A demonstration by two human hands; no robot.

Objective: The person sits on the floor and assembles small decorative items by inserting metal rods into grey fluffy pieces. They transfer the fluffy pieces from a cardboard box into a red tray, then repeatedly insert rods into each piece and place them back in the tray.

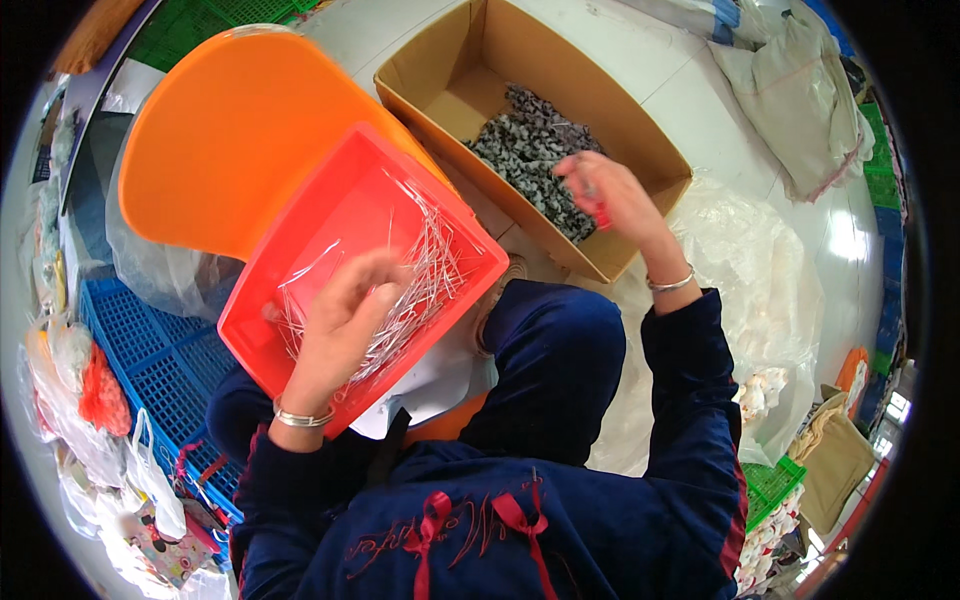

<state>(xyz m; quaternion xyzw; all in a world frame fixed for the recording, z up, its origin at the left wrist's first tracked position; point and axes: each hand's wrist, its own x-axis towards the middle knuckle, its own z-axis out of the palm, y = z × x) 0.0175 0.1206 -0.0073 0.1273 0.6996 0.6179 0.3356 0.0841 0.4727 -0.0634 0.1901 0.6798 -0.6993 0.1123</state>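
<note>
My left hand [352, 308] is over a red plastic tray [305, 232] in which many thin white, wire-like strips [425, 262] lie in a loose heap. Its fingers are curved and a little blurred, the thumb standing apart, and nothing shows between them. Over a long cardboard box [560, 60], my right hand [618, 198] is closed around a small tool with a red handle [602, 214]; most of it is hidden by the fingers. Below that hand, a pile of grey-and-black fluffy pieces [530, 165] fills part of the box.
An orange plastic stool or chair [230, 130] is under the tray's far left side. Blue plastic crates [150, 345] stand at the left beside bagged goods [90, 430]. Clear plastic sheeting [750, 270] covers floor at the right; a pale sack [795, 115] lies beyond.
</note>
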